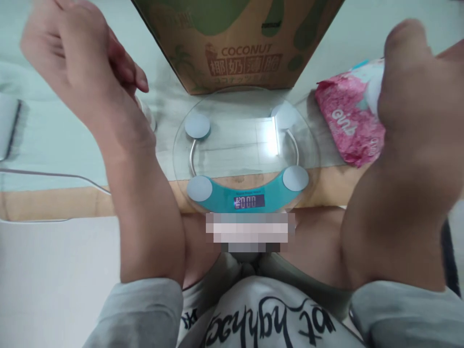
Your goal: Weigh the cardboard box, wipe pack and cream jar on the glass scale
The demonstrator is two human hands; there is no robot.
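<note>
My left hand (81,46) is raised at the upper left, its fingers curled in. Whatever may lie inside its grip is hidden from view. On the upper right is my right hand (416,67), knuckle side toward me, with most fingers out of sight or past the frame's edge. A pink and white soft pack (348,116) lies partly behind it; I cannot tell whether they touch. Between my forearms rests a round glass scale (232,159) with silver pads and a teal display strip (224,195). Its small screen (249,201) shows zeros.
Behind the scale stands a brown and green carton (250,53) printed COCONUT. A white cable (72,176) runs along the left side. A pale object (7,125) sits at the left edge. Part of a white round thing (148,116) shows behind my left wrist.
</note>
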